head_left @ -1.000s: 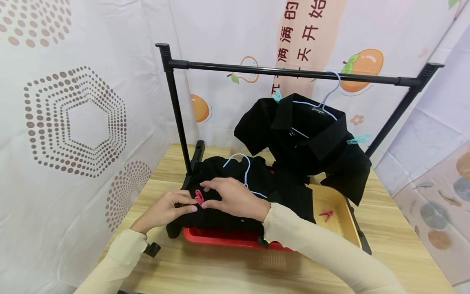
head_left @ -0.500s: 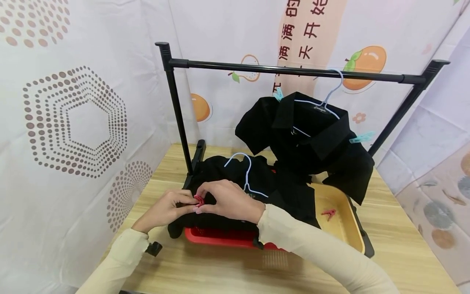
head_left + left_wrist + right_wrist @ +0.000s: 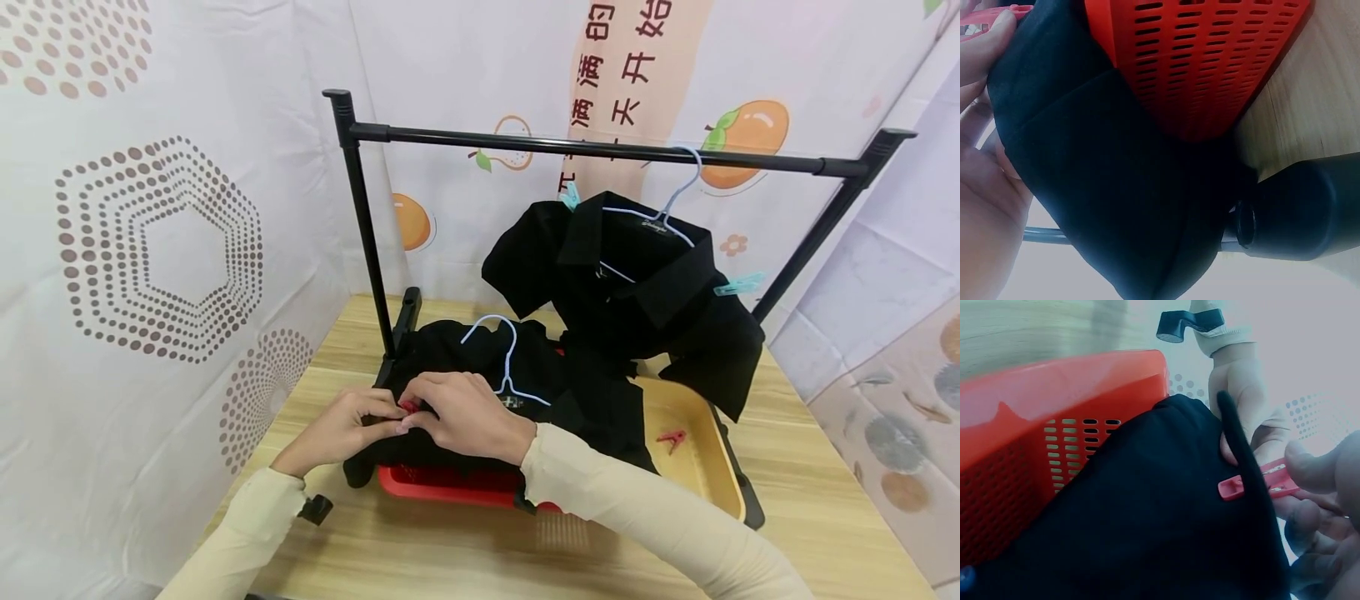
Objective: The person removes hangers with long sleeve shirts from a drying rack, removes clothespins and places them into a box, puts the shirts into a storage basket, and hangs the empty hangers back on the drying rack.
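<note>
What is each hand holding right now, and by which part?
The right hand pinches the red clothespin by its handle end; the left hand holds the black shirt by its edge, close to the clothespin.

A black rack (image 3: 525, 143) stands on a wood-grain table (image 3: 420, 550); printed white curtains (image 3: 450, 67) hang behind it and at its left.

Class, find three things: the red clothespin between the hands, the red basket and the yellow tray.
Red clothespin (image 3: 1280, 480), right wrist view: its pinched end.
Red basket (image 3: 1063, 384), right wrist view: its rim.
Yellow tray (image 3: 695, 471), head view: its bare floor.
</note>
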`<state>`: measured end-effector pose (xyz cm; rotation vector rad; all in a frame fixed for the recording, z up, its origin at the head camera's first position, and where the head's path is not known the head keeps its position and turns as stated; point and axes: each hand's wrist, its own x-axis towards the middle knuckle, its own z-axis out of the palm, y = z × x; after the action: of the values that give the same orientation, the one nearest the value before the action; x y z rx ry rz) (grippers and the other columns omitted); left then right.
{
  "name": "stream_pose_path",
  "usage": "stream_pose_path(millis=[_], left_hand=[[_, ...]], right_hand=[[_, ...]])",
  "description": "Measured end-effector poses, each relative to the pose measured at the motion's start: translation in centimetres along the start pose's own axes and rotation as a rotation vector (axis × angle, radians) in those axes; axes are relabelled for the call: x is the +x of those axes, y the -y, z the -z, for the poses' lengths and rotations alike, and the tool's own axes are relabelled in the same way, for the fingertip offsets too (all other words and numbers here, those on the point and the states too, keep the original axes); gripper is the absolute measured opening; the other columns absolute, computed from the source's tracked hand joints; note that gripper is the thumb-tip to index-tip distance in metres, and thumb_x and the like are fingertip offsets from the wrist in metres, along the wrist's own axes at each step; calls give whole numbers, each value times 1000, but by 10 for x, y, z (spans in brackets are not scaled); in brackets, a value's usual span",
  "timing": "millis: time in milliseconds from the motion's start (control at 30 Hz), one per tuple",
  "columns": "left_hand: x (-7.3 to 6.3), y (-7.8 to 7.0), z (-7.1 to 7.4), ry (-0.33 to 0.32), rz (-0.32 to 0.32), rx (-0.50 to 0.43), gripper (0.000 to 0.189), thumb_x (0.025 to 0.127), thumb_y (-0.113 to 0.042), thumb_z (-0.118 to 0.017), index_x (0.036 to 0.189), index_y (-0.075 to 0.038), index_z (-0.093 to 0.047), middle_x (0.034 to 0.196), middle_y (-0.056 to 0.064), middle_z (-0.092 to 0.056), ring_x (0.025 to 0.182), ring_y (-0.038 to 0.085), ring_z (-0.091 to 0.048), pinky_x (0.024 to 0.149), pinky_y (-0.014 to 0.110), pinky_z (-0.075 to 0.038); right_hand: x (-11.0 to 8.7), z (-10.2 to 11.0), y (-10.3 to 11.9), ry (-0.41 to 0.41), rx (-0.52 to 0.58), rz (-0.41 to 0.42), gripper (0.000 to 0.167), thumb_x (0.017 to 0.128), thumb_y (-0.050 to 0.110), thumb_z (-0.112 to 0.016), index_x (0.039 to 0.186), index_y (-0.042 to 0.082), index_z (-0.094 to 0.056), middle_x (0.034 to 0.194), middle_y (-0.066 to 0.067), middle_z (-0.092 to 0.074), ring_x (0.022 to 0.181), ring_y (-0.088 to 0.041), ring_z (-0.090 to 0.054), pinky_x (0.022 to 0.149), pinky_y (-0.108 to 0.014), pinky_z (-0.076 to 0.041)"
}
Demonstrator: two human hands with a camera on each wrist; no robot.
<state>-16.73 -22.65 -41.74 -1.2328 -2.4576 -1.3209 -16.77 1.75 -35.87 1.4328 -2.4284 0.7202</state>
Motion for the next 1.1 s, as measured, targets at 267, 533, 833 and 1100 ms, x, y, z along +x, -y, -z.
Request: stream_pose_path(millis=[267, 533, 833, 1100], left_hand=[[-1, 0, -1, -2, -15, -10, 19, 92, -2, -76, 107, -13, -82, 94, -5, -71, 73, 10, -60, 63, 26, -50], [-2, 0, -1, -15, -19, -13, 19, 91, -2, -77, 108, -9, -81, 93, 2, -72, 73, 9, -58, 62, 25, -48], [-2, 0, -2, -17, -21, -18, 23, 92, -2, -76, 112, -10, -81, 95, -7, -71, 70, 8, -55, 60, 25, -47], [-2, 0, 0, -7, 11, -1, 22, 93, -5, -75, 114, -11, -81, 94, -10, -71, 68, 6, -54, 59, 25, -46]], right_hand=[[-1, -3, -1, -61, 30, 46, 4, 97, 19, -74, 95, 16, -74, 95, 9, -71, 72, -1, -57, 61, -11, -43], [-1, -7, -7, -123, 82, 54, 4, 96, 16, -75, 92, 15, -75, 87, 7, -70, 70, 2, -59, 67, -11, -47], [1, -6, -6, -158, 117, 26, 6, 94, 10, -76, 92, 15, -76, 85, 7, -71, 75, 1, -62, 74, -14, -51], [-1, -1, -5, -182, 184, 21, 2, 96, 10, -74, 94, 10, -76, 87, 4, -72, 72, 1, -60, 69, -14, -49]])
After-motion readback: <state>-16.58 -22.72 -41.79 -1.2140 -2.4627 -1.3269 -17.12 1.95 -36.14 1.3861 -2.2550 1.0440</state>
